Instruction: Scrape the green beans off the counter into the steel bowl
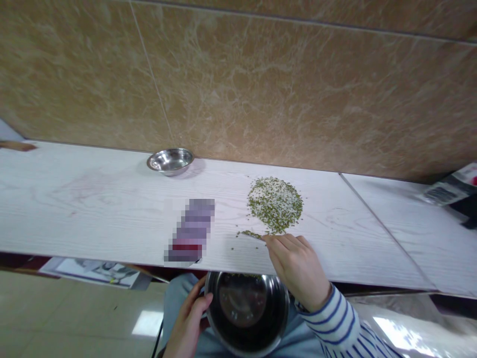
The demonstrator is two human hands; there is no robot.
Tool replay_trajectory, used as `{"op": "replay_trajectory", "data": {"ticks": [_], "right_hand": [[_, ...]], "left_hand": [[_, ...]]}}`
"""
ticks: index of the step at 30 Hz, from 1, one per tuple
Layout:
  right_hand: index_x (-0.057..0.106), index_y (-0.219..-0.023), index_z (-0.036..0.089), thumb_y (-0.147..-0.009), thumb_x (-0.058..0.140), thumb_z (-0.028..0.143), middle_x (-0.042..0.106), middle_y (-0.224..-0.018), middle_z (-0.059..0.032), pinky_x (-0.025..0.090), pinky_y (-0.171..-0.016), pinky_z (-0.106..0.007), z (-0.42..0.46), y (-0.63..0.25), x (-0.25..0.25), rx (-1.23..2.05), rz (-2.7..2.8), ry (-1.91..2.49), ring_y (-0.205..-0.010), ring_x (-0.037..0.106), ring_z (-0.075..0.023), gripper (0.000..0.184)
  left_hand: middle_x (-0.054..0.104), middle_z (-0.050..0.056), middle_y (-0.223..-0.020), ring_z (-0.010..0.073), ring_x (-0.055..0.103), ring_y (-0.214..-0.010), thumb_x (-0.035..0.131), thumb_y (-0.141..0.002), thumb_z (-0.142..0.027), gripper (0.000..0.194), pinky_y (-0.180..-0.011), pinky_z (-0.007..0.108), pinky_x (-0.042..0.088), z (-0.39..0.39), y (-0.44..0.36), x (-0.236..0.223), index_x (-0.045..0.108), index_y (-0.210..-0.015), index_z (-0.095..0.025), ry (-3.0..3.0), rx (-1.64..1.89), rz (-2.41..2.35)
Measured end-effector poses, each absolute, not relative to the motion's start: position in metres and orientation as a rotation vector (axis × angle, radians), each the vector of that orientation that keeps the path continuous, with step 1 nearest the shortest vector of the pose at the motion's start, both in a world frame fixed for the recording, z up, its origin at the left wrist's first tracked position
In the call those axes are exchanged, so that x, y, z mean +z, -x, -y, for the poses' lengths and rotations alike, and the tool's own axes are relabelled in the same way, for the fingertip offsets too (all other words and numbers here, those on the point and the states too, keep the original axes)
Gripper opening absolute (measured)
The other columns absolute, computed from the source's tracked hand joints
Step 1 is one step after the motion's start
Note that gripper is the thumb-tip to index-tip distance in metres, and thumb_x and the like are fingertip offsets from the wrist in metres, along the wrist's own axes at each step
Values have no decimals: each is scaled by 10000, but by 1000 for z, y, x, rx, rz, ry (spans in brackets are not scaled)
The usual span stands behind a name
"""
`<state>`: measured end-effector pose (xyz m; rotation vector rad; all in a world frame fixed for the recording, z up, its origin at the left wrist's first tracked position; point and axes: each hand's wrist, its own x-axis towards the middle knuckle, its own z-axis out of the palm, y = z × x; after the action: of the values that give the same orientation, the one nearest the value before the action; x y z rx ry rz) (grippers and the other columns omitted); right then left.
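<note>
Mung beans (pixel 275 205) mixed with white grains sit in a roughly round, flat pile on the white wood-grain tabletop (pixel 93 209), right of center, with a thin line of beans (pixel 251 234) trailing from the pile's lower left and a few strays lying nearer the front edge. Right hand (pixel 296 263) is on the tabletop just below the pile, fingers close together, fingertips (pixel 270 239) touching or nearly touching the trailing beans; can't tell if they're pinching anything. Left hand (pixel 188 318) is curled around the rim of a large steel bowl (pixel 246 313), which sits tilted below the tabletop's front edge, over the person's lap. Small steel bowl (pixel 170 161) sits at the tabletop's back edge against a marble-look wall (pixel 298 84). Pixelated purple and red object (pixel 190 231) lies left of the pile, too blurred to identify. Right forearm has a blue-and-white striped sleeve (pixel 337 323).
</note>
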<state>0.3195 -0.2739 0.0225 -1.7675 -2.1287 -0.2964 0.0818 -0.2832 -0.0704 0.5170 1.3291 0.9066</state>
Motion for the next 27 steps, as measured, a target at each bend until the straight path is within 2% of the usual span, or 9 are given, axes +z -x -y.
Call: {"op": "replay_trajectory", "data": {"ticks": [4,12,16,21,27], "right_hand": [[680,-1088,185,-944,555,110,748,-910,-17,347,-716,-323,272,-323,22,-299,2121,1775,-821,648,-181,204],[685,-1087,173,-956,530,118,742,-884,-31,349,-709,-314,269,-331,22,-384,2047,1799,-794,644,-178,210],[691,-1072,181,-945,552,119,744,-876,-19,347,-704,-319,267,-329,20,-394,2053,1808,-799,651,-179,199],[685,-1071,182,-947,554,117,749,-907,-16,344,-713,-316,273,-324,22,-347,2099,1758,-817,648,-176,192],[679,-1076,190,-956,546,124,749,-920,-15,340,-718,-321,275,-326,25,-343,2108,1750,-833,646,-174,190]], "left_hand": [[762,74,-1149,310,645,-1163,720,-720,-407,505,-883,359,532,283,-82,-71,696,-1186,-213,-506,919,-1301],[733,69,-1232,316,556,-1289,720,-746,-399,503,-957,366,498,282,-78,-75,679,-1211,-213,-522,891,-1275],[739,69,-1225,319,571,-1273,731,-741,-424,532,-887,352,534,280,-75,-77,671,-1230,-222,-524,864,-1267],[734,65,-1232,318,617,-1206,741,-720,-415,519,-910,372,532,281,-77,-77,694,-1201,-229,-535,876,-1267],[707,101,-1269,355,616,-1188,703,-723,-441,556,-790,385,556,284,-84,-77,669,-1227,-207,-567,907,-1310]]}}
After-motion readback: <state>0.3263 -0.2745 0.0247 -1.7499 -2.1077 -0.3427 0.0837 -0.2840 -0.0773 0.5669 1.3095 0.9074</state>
